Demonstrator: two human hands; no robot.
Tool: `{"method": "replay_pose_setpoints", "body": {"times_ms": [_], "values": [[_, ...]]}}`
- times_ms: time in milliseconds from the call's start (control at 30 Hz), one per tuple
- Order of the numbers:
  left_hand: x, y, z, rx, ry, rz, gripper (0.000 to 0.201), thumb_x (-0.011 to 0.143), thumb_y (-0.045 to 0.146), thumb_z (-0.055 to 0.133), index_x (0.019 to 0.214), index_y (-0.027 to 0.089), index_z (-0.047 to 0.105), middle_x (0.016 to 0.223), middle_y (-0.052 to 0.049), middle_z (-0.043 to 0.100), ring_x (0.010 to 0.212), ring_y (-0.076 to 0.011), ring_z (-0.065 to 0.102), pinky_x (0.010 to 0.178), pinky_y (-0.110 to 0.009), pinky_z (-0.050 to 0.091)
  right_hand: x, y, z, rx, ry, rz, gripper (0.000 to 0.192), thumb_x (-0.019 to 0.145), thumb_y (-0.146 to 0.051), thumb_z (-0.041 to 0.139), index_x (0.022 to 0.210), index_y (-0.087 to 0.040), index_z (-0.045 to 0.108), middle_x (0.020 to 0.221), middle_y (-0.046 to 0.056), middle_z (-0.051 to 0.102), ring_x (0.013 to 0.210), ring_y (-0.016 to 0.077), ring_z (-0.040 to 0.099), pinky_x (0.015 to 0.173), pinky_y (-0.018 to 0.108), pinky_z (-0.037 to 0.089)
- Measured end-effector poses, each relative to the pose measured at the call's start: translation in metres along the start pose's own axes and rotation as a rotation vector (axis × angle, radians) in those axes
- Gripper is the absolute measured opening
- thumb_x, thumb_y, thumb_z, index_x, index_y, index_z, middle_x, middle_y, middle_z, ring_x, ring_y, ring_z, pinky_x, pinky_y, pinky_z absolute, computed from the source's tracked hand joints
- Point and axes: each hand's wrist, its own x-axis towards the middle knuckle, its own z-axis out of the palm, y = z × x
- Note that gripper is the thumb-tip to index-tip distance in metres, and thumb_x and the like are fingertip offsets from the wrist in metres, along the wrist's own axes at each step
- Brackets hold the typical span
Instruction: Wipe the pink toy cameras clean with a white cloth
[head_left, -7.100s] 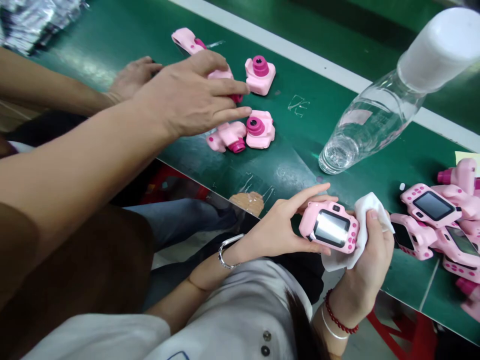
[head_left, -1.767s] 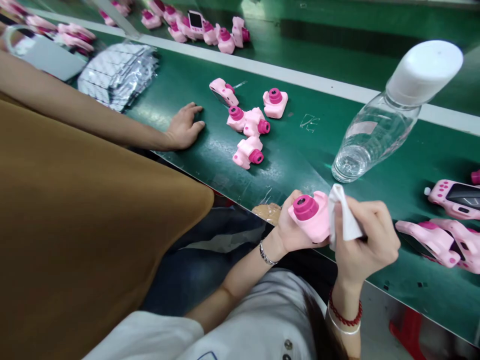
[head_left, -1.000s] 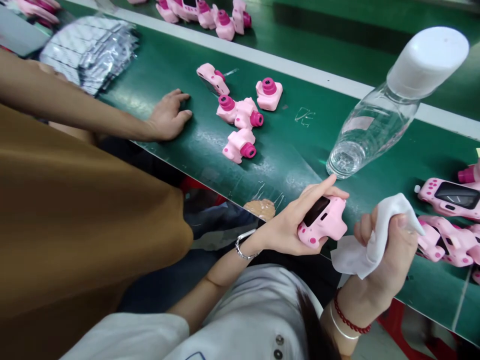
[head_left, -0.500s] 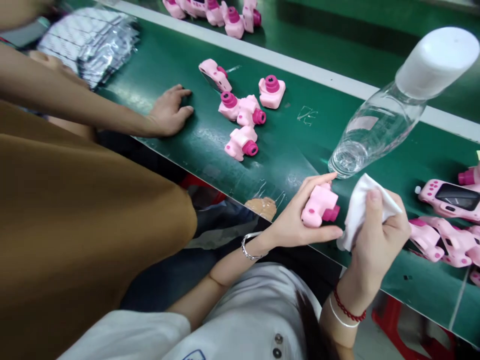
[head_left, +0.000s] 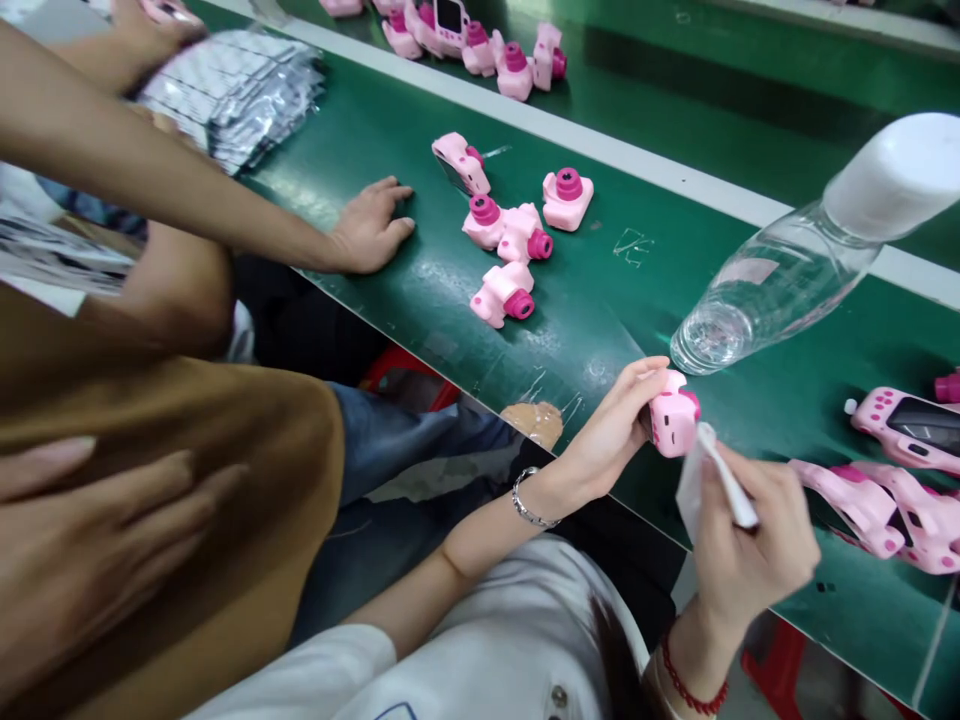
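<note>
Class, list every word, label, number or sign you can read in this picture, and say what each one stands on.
No text here can be read.
White scratched marks on the green belt, at: not legible as letters.
Pale label on the clear bottle: blurred, unreadable.
Foil packets: any print too small to tell.
Pink toy camera in the left hand, cloth in the right hand: no lettering visible.

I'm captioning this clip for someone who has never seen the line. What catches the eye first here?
Front and centre, the left hand holds a small pink toy camera while the right hand presses a white wiping cloth to it. Behind them, a clear plastic bottle with a white cap stands on the green conveyor belt, with loose pink cameras clustered mid-belt.
</note>
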Motion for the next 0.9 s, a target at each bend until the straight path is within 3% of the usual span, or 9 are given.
{"method": "replay_pose_setpoints", "body": {"times_ms": [133, 267, 333, 400, 533, 633, 700, 800, 900], "values": [[-0.009, -0.007, -0.008, 0.205, -0.177, 0.086, 0.047, 0.083, 0.046, 0.078, 0.121, 0.023, 0.061, 0.104, -0.002, 0.065, 0.083, -0.0108, 0.060, 0.071, -0.021, 0.050, -0.002, 0.003, 0.008, 0.061, 0.153, 0.054, 0.006, 0.093, -0.020, 0.071, 0.097, -0.024, 0.073, 0.077, -0.003, 0.065, 0.069, 0.0119, 0.059, 0.066, 0.028, 0.047], [-0.016, -0.011, -0.020, 0.571, -0.358, 0.194, 0.094, 0.062, 0.037, 0.095, 0.145, 0.028, 0.051, 0.141, -0.009, 0.060, 0.098, -0.0189, 0.066, 0.069, -0.025, 0.055, 0.000, 0.007, 0.015, 0.173, 0.359, 0.490, 0.019, 0.095, -0.038, 0.068, 0.089, -0.020, 0.072, 0.080, 0.000, 0.065, 0.074, 0.0138, 0.058, 0.071, 0.030, 0.046], [-0.016, -0.009, -0.026, 0.718, -0.327, 0.292, 0.090, 0.065, 0.034, 0.095, 0.145, 0.027, 0.054, 0.143, -0.009, 0.063, 0.106, -0.0223, 0.069, 0.080, -0.029, 0.058, -0.002, 0.012, 0.013, 0.240, 0.319, 0.646, 0.028, 0.094, -0.046, 0.069, 0.090, -0.018, 0.071, 0.080, 0.000, 0.064, 0.072, 0.0136, 0.057, 0.070, 0.030, 0.045], [-0.015, -0.006, -0.030, 0.803, -0.303, 0.391, 0.083, 0.067, 0.034, 0.094, 0.141, 0.022, 0.059, 0.135, -0.009, 0.070, 0.113, -0.0244, 0.069, 0.094, -0.033, 0.057, -0.005, 0.017, 0.008, 0.244, 0.247, 0.672, 0.030, 0.094, -0.047, 0.067, 0.089, -0.018, 0.071, 0.079, -0.001, 0.063, 0.070, 0.0134, 0.056, 0.067, 0.029, 0.044], [-0.012, 0.000, -0.034, 0.962, -0.276, 0.454, 0.082, 0.067, 0.030, 0.093, 0.142, 0.020, 0.060, 0.130, -0.008, 0.074, 0.113, -0.0248, 0.073, 0.101, -0.034, 0.056, -0.008, 0.020, -0.004, 0.173, 0.247, 0.351, 0.015, 0.097, -0.032, 0.066, 0.087, -0.021, 0.071, 0.074, -0.003, 0.062, 0.066, 0.0125, 0.055, 0.065, 0.028, 0.043], [-0.011, -0.002, -0.035, 0.976, -0.315, 0.469, 0.075, 0.071, 0.027, 0.090, 0.140, 0.018, 0.062, 0.135, -0.010, 0.072, 0.117, -0.0260, 0.073, 0.103, -0.035, 0.056, -0.001, 0.013, -0.006, 0.076, -0.004, -0.060, 0.011, 0.094, -0.017, 0.067, 0.095, -0.025, 0.074, 0.075, -0.004, 0.063, 0.066, 0.0111, 0.055, 0.064, 0.026, 0.041], [-0.011, -0.002, -0.036, 0.963, -0.364, 0.489, 0.067, 0.076, 0.024, 0.084, 0.139, 0.018, 0.062, 0.135, -0.010, 0.072, 0.117, -0.0254, 0.073, 0.102, -0.034, 0.057, 0.006, 0.009, -0.003, -0.055, -0.173, -0.207, 0.015, 0.095, -0.015, 0.066, 0.101, -0.028, 0.074, 0.076, -0.004, 0.062, 0.069, 0.0116, 0.054, 0.074, 0.029, 0.044], [-0.012, -0.001, -0.038, 0.995, -0.437, 0.569, 0.061, 0.079, 0.021, 0.081, 0.137, 0.020, 0.064, 0.136, -0.009, 0.072, 0.118, -0.0246, 0.073, 0.104, -0.034, 0.057, 0.015, 0.008, 0.004, -0.121, -0.210, -0.220, 0.010, 0.099, -0.022, 0.062, 0.100, -0.026, 0.071, 0.075, -0.004, 0.060, 0.077, 0.0146, 0.056, 0.100, 0.041, 0.043], [-0.014, 0.002, -0.040, 1.032, -0.534, 0.609, 0.064, 0.079, 0.032, 0.085, 0.139, 0.022, 0.064, 0.139, -0.009, 0.070, 0.124, -0.0261, 0.070, 0.109, -0.036, 0.055, 0.022, 0.014, 0.008, -0.120, -0.079, -0.120, 0.009, 0.098, -0.019, 0.061, 0.099, -0.023, 0.068, 0.076, -0.003, 0.062, 0.074, 0.0138, 0.057, 0.088, 0.035, 0.049]]}}
